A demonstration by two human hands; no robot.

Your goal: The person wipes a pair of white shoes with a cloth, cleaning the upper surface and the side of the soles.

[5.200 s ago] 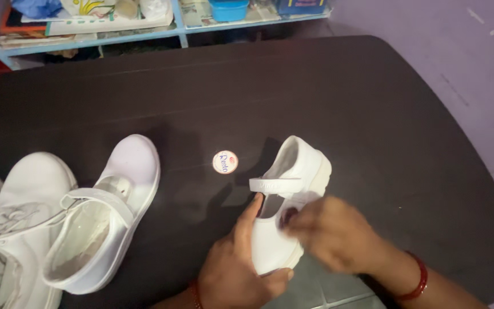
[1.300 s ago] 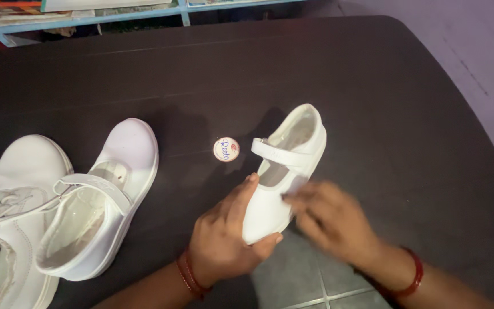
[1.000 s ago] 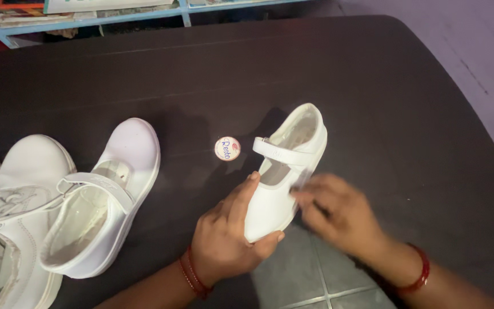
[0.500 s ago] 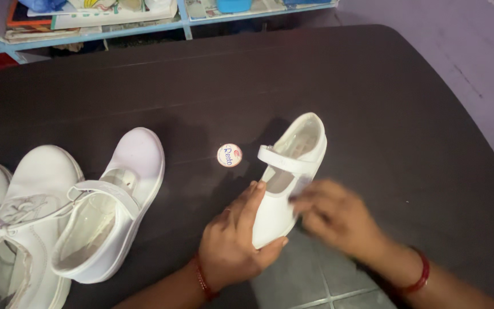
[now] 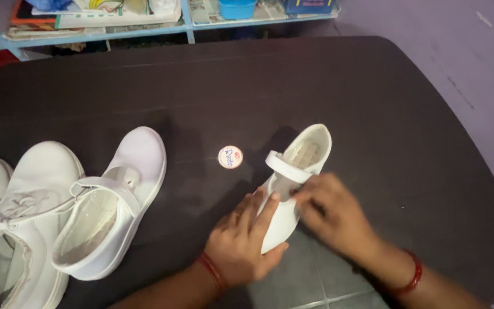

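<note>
Small white strap shoe (image 5: 293,183) sits at the near edge of the dark table (image 5: 315,80), toe end poking off the edge toward me, heel end away. Long axis runs near-left to far-right, tilted a bit onto its side. Strap closed across the opening.

My left hand (image 5: 247,240) clamps the toe half from the left: fingers laid together along the upper, thumb under the toe. Right hand (image 5: 333,220) is on the right flank just below the strap, fingers bunched against the side; blurred, so I can't tell whether they pinch anything. Both hands are touching it; left has the grip, right is working the surface. Shoe lies straight ahead of both sets of fingers, between them.

Outward: small round tin lid (image 5: 230,157) flat on the table just left of the heel, apart from the shoe. No contents visible. Further left, larger white strap shoe (image 5: 110,206), opening toward me, inside empty. Beside it a white laced shoe (image 5: 21,223). Blue shelf (image 5: 187,23) with papers and a blue tub (image 5: 235,8) beyond the table.
</note>
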